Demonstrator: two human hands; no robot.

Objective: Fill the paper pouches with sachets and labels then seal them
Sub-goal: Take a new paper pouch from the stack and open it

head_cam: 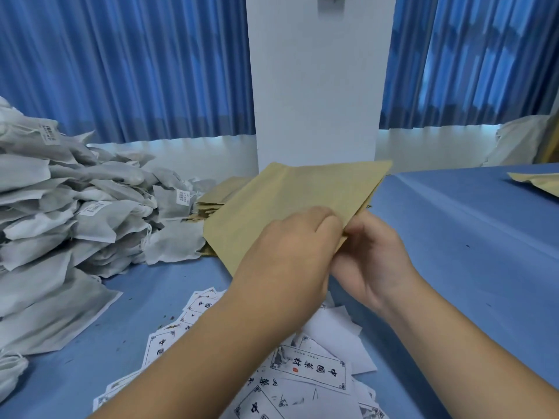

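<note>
At far left, sachet heap (69,213): grey-white sachets piled high on the blue table (453,237), spilling toward the middle.
Pouch stack (211,201): flat brown paper pouches, far middle, just behind the heap's right edge and partly hidden by the held pouch.
Held pouch (290,195): lifted off the table and tilted, held at its near right corner. The rest of it spreads away to the far left of the fingers. Its long axis seems to run from near left to far right, though the tilt makes this uncertain.
Left hand (290,255): on top of the pouch, fingers curled down over the near right edge and gripping it.
Right hand (372,258): under the same corner, fingers bent up and pinching the edge from the right. It is blurred, so the exact hold is unclear.
Labels (308,367): printed slips scattered near, under both forearms.
Spare pouch (538,181): lying far right, well apart.
Next move, as a judgement: both hands look set to part the mouth at that corner. Sachets lie left, so the left hand is nearer to fetch one while the right keeps the pouch.
</note>
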